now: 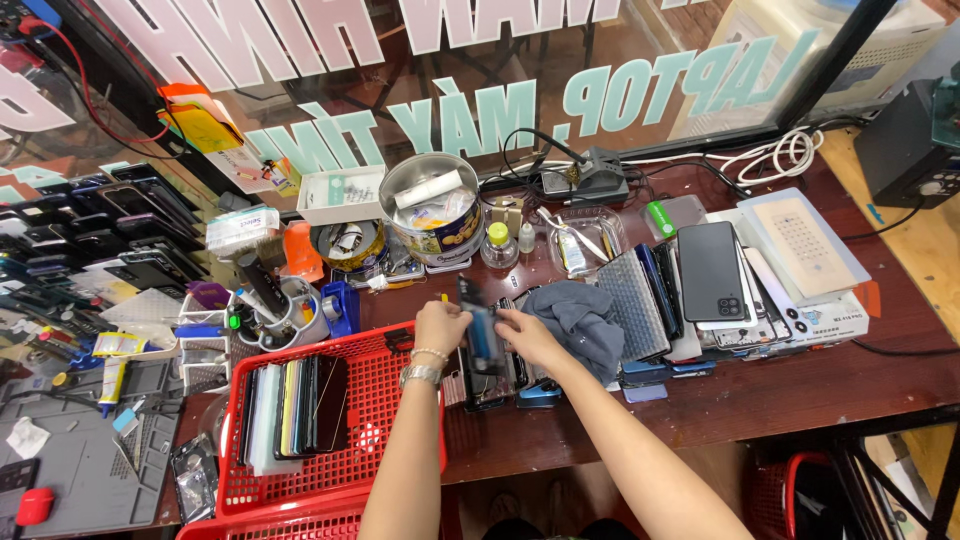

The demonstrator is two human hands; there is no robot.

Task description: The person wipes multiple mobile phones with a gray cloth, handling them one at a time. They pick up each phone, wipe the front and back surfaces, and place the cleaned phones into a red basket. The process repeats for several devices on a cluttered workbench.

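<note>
Hands [442,325] [527,335], slim glossy phone [480,325], mesh basket [385,375]

My dark red workbench [800,390], crowded from end to end.

A red basket [385,375] of phones is sitting on its left part, a round tin [432,212] and a small bottle [498,246] are standing toward the back, a grey cloth [580,320] is lying mid-bench, and stacked phones [712,272] are leaning at the right.
</note>
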